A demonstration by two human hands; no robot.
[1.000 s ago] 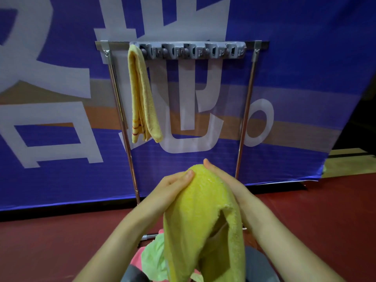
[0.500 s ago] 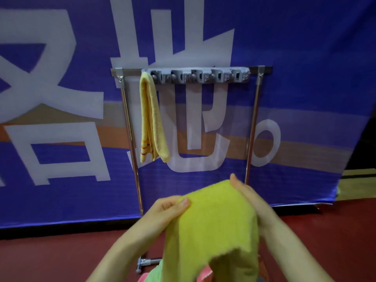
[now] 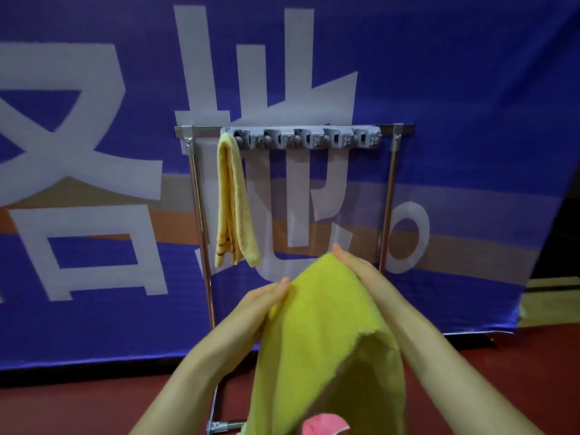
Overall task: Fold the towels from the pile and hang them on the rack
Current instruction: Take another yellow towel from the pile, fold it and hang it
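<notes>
banner (image 3: 94, 158): one, blue with large white characters and a tan band, is hung beyond the grip, behind everything.
floor (image 3: 533, 381): red, is seen below the grip and to its right.
rack (image 3: 201, 221): one metal frame is stood between grip and banner, its top bar above the grip.
held towel (image 3: 326, 334): one, lime-yellow, is draped down from the grip; the rack's foot is partly covered by it.
hung towel (image 3: 233, 208): one, folded and yellow, is hung over the bar, up and left of the grip, apart from it.
clip strip (image 3: 301, 138): one grey strip is fixed along the bar, straight above the grip.
right hand (image 3: 361, 271): the held towel's top corner is grasped.
left hand (image 3: 266, 299): the towel's upper edge is pinched.
pink cloth (image 3: 326, 426): one piece is seen under the grip, partly covered.
</notes>
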